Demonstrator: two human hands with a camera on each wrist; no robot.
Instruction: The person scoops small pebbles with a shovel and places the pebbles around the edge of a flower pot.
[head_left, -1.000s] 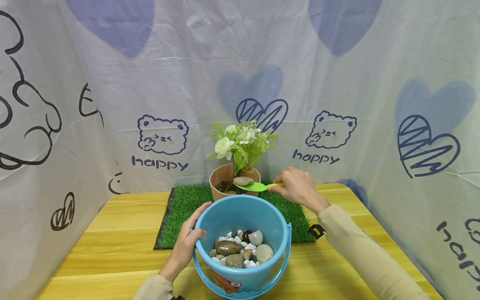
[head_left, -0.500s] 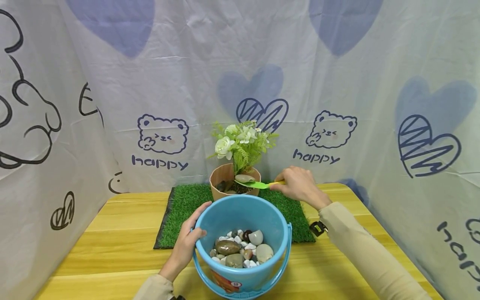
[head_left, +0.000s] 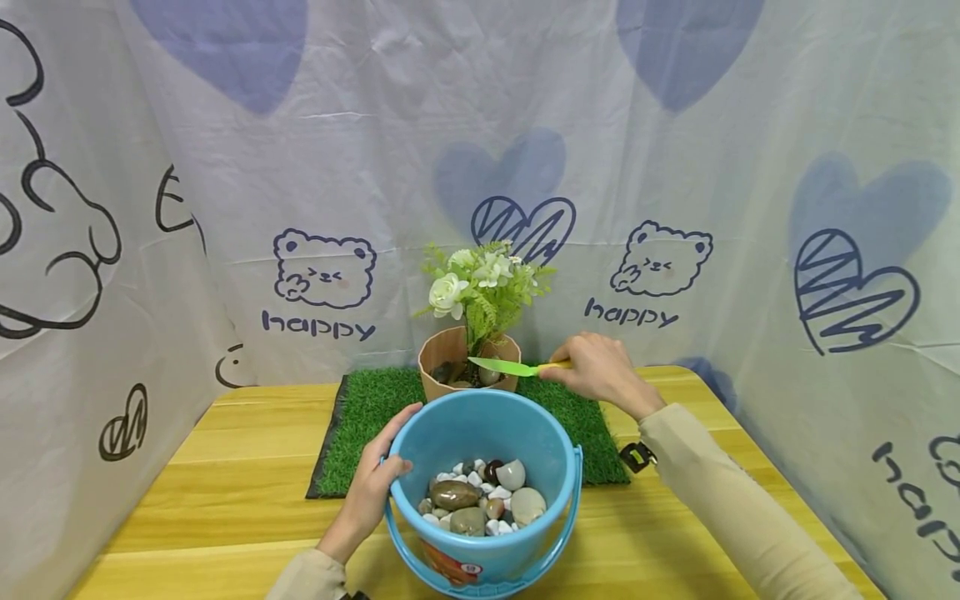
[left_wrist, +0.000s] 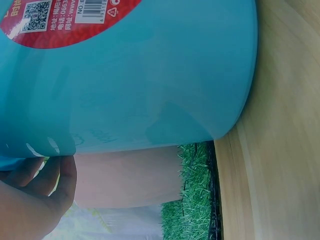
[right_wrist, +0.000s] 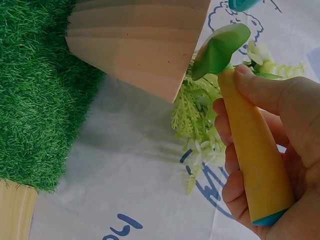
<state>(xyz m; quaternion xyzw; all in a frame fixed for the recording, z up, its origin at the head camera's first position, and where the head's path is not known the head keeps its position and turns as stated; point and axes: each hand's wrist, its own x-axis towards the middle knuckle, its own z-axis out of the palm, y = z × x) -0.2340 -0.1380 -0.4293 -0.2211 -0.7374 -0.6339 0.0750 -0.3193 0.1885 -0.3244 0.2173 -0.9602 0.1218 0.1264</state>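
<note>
My right hand [head_left: 600, 373] grips the yellow handle of a small garden trowel [head_left: 504, 367], its fingers wrapped round the handle [right_wrist: 256, 150] in the right wrist view. The green blade is tilted over the opening of a tan flowerpot [head_left: 438, 348] and carries no stone. Inside the pot, a pale stone [head_left: 491, 374] lies partly behind the blade, near darker stones and the stems of white flowers [head_left: 483, 283]. With my left hand [head_left: 373, 475] I hold the rim of a blue bucket [head_left: 480, 417], thumb over the edge. Mixed stones [head_left: 457, 496] lie in the bucket.
The flowerpot stands on a green turf mat [head_left: 367, 433] at the back of a wooden table [head_left: 225, 492]. White printed cloth [head_left: 360, 125] surrounds the table on the back and both sides. The bucket's handle [head_left: 483, 588] hangs down at its front.
The pale stone has slid off the trowel's blade down into the flowerpot. The blade has tipped onto its edge. My left hand and the bucket have stayed in place.
</note>
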